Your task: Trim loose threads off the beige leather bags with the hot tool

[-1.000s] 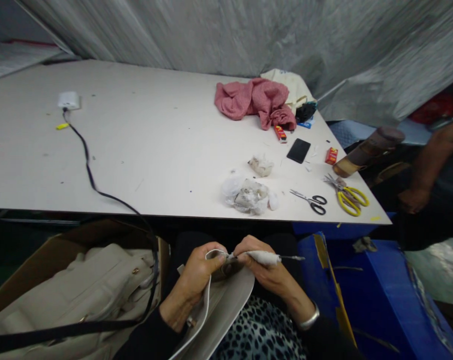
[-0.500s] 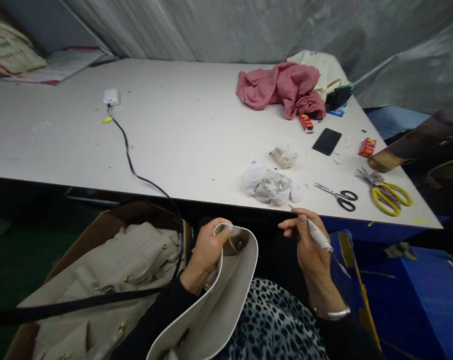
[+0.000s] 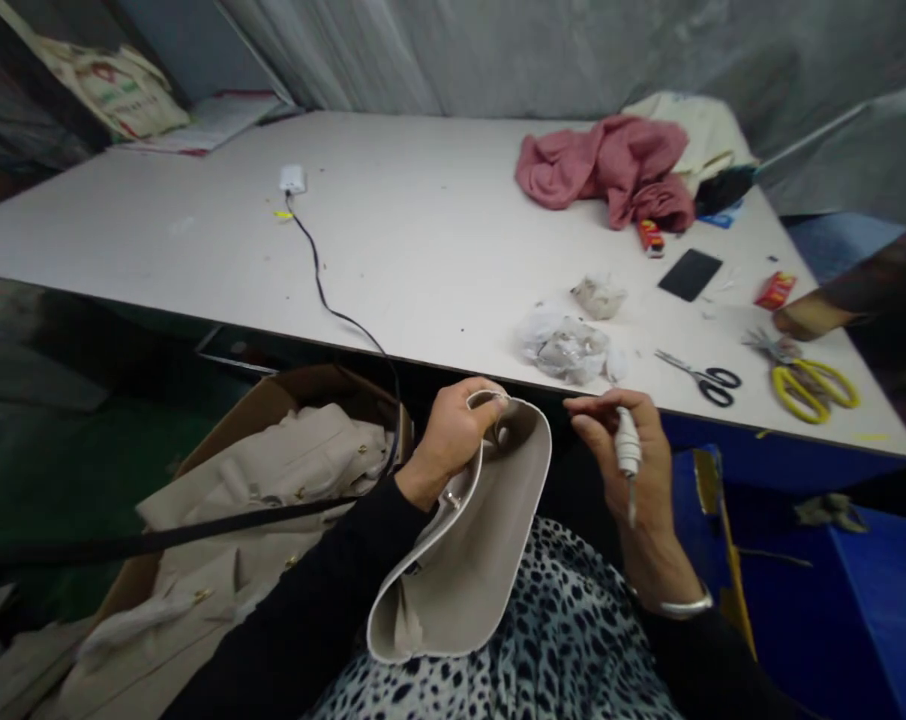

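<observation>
My left hand (image 3: 455,437) grips the upper rim of a beige bag (image 3: 490,540), thumb inside and fingers outside. The bag's mouth gapes toward me, showing its lining, and it rests on my lap over a leopard-print cloth (image 3: 573,620). To its right, apart from it, my right hand (image 3: 637,470) is closed around an awl with a white wrapped handle (image 3: 628,443); the thin metal shaft points down toward my wrist. Thumb and forefinger come together at the front, and whether anything small is between them is too blurred to tell.
A carton (image 3: 295,385) of beige bags stands at left, crossed by a black strap. On the table (image 3: 393,230) lie black scissors (image 3: 700,378), yellow-handled shears (image 3: 809,385), crumpled plastic (image 3: 569,347) and a pink cloth (image 3: 603,170). A black cable (image 3: 318,275) hangs over the edge. Blue bins (image 3: 865,580) stand right.
The view has swung left. The bag's mouth has come up and shows wider. My right hand has turned, so the awl's shaft points more steeply down, and its thumb and forefinger are closer together.
</observation>
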Available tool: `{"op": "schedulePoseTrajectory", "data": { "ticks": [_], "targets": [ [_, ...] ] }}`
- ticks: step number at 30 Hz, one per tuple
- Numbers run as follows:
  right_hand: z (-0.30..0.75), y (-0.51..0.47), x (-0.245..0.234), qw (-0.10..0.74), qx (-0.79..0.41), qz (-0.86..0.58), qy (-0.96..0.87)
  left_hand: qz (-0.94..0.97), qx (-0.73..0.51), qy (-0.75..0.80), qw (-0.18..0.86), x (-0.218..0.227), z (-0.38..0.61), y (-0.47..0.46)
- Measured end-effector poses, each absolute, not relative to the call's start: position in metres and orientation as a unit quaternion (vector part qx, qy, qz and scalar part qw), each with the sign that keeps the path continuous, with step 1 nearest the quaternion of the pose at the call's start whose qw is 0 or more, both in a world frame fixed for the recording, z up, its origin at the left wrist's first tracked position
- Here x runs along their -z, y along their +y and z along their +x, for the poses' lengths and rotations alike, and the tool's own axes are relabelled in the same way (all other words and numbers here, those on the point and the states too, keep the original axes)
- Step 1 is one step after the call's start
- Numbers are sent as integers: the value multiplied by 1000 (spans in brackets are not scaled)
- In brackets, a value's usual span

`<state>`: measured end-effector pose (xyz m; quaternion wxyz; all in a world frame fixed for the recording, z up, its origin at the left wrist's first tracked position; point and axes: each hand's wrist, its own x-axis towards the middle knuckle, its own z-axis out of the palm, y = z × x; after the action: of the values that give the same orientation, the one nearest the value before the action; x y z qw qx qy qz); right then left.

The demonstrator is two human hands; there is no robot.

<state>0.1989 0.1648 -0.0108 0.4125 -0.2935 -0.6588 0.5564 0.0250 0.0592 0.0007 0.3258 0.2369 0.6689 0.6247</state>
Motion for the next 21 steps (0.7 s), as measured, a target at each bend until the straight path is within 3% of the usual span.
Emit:
{"op": "schedulePoseTrajectory", "data": {
  "ticks": [6,15,21],
  "targets": [
    [199,147,-11,265,-529,-268,-760,305,-584,665,352,-9,57,55],
    [201,138,-10,220,-512,-284,-780,330,-581,662,339,4,63,44],
    [195,138,-7,205,-511,-289,-783,317,-601,614,401,9,59,37]
  ]
}}
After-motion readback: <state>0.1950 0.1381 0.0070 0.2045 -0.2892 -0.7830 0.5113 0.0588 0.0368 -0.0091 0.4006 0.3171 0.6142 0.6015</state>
